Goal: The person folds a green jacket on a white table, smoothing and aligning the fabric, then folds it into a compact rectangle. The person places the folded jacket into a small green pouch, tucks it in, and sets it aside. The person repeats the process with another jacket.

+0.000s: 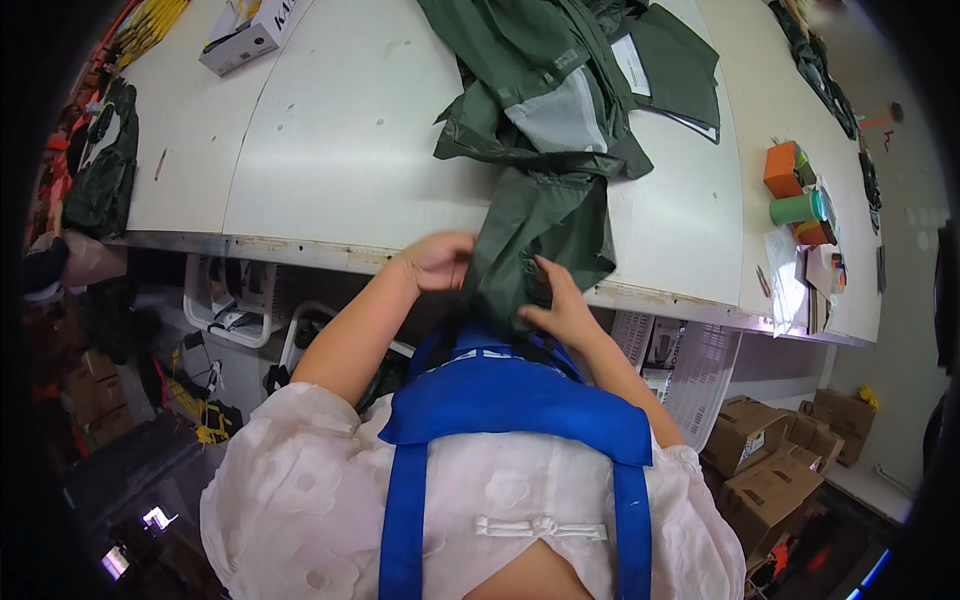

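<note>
A dark green garment point(525, 225) of thin, slightly shiny fabric, with a grey mesh panel point(565, 115), stretches from the far side of the table. Its near end hangs over the front edge toward my lap. My left hand point(442, 262) is at the left side of this hanging part, its fingertips hidden behind the cloth. On the right side, my right hand point(565, 308) curls its thumb and forefinger around a fold of the same cloth. What the other fingers do there is hidden.
On the white table point(330, 150) lie folded green pieces point(675, 65) with white paper, a small carton point(245, 40) and a red pen point(160, 164). At right are an orange box point(788, 170) and a green roll point(797, 208). White baskets point(700, 370) and cardboard boxes point(770, 490) stand below.
</note>
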Motion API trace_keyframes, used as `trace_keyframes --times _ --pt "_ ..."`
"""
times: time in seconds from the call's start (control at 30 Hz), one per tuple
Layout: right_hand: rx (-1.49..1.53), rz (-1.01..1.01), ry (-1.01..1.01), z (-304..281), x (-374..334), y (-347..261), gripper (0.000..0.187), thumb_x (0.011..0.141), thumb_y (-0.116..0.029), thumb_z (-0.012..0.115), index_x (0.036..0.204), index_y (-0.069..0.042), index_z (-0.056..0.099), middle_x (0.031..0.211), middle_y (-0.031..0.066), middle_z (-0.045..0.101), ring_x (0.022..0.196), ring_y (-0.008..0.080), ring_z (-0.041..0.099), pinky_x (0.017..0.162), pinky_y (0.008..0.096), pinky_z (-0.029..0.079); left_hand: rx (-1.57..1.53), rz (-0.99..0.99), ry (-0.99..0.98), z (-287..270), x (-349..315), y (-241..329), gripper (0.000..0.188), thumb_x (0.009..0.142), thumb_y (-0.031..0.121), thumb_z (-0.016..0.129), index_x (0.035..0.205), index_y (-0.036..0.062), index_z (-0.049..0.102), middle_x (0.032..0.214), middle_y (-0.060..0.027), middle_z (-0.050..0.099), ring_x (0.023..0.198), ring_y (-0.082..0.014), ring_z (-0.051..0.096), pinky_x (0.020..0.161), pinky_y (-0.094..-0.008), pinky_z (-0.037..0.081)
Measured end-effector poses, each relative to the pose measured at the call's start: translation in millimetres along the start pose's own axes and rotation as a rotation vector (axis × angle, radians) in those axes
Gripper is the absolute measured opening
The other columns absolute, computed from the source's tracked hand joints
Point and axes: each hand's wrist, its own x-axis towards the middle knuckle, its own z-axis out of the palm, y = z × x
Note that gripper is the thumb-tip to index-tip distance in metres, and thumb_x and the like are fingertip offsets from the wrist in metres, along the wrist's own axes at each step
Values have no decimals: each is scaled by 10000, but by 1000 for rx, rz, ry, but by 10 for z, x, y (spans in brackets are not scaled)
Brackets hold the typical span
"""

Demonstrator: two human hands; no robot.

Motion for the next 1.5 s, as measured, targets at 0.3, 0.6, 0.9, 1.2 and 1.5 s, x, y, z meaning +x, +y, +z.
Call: trace_keyframes --times 0.3,0.6,0.9,1.2,1.5 --pt "810 79 400 -641 207 -237 289 924 -75 530 1203 -16 485 1056 81 579 962 159 581 836 264 457 599 864 173 518 505 -362 421 982 265 438 1346 55 432 1315 -99 504 1169 -207 510 1030 -336 402" --pt "540 -172 163 -975 342 -438 566 862 50 542 1391 -79 389 983 46 576 826 91 555 754 236 461 -88 745 -80 1405 501 -235 378 975 236 458 1307 54 450 1256 -85 545 1085 -179 571 921 -333 490" --pt "218 -307 198 -1068 472 -415 317 858 2 493 1135 -55 637 1045 73 547 990 173 517 883 273 385 996 978 734 1496 462 -173 387 900 256 546 1237 65 533 1168 -96 594 1050 -220 575 907 -356 457" --pt "552 -268 126 -924 319 -415 435 913 -104 501 1337 -23 450 1231 73 532 1008 130 518 896 262 418 1631 995 846 2014 177 -34 484 809 345 626 1207 78 559 1122 -132 592 1029 -276 562 878 -387 438" --pt "296 -209 -5 -983 243 -393 166 928 -167 552 938 -21 631 779 57 542 712 119 505 643 276 428 1395 972 818 1867 263 -321 459 868 329 599 1238 67 528 1218 -130 540 1117 -294 505 963 -400 389"
